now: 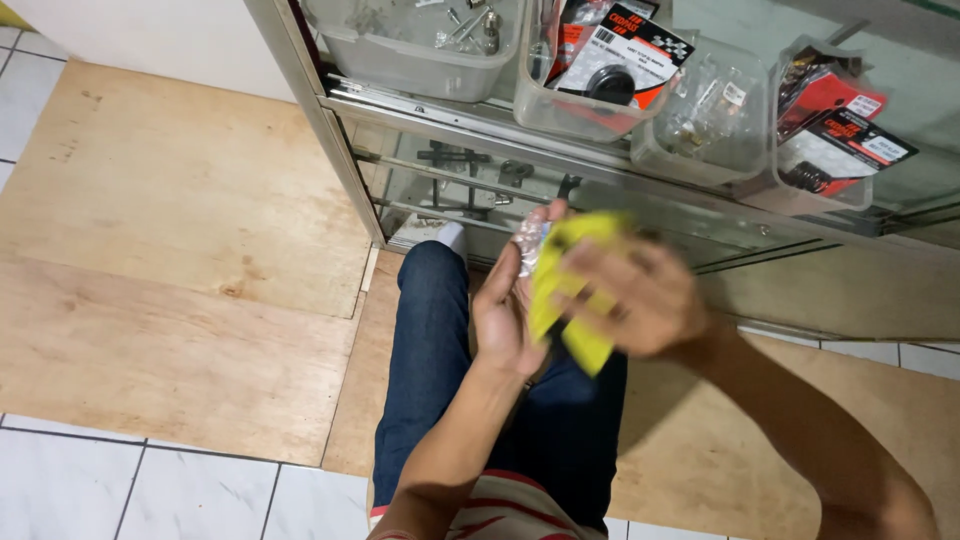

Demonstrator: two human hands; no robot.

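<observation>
My left hand (505, 315) is held palm-in over my lap and grips a small shiny clear-wrapped item (528, 243) at its fingertips. My right hand (630, 295) is blurred with motion and holds a yellow cloth (565, 285) pressed against that item and my left palm. Both hands hover above my legs in dark blue jeans (430, 350), in front of a glass display cabinet (560, 190).
On the cabinet top stand clear plastic bins (400, 55) with metal hardware and red-and-black packaged parts (620, 50). More metal parts lie on the glass shelves inside. Plywood sheets (170, 250) cover the floor, with white tiles (120, 490) at the edges.
</observation>
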